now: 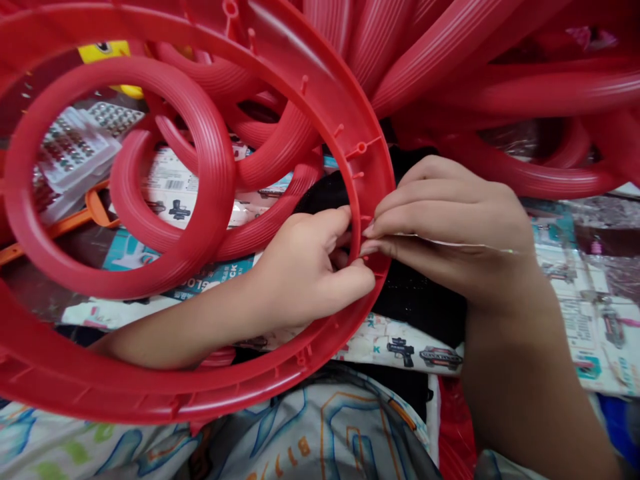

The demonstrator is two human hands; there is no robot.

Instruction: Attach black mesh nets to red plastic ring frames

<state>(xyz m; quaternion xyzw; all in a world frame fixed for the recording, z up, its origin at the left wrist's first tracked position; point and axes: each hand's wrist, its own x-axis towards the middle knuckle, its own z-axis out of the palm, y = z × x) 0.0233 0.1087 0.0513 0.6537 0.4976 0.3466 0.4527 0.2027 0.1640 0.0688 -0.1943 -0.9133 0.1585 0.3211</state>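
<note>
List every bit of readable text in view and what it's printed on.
"GLO" and, beside it, "CK": partial white letters on the teal toy packaging card under the red rings.
"B17": orange characters, uncertain, on the patterned clothing.
Barcode label and gun-picture cards: print too small to read.

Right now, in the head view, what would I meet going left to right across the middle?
Clear plastic tray of small pieces → small red ring → left hand → big red ring's rim → right hand → printed toy-gun packaging cards.
</note>
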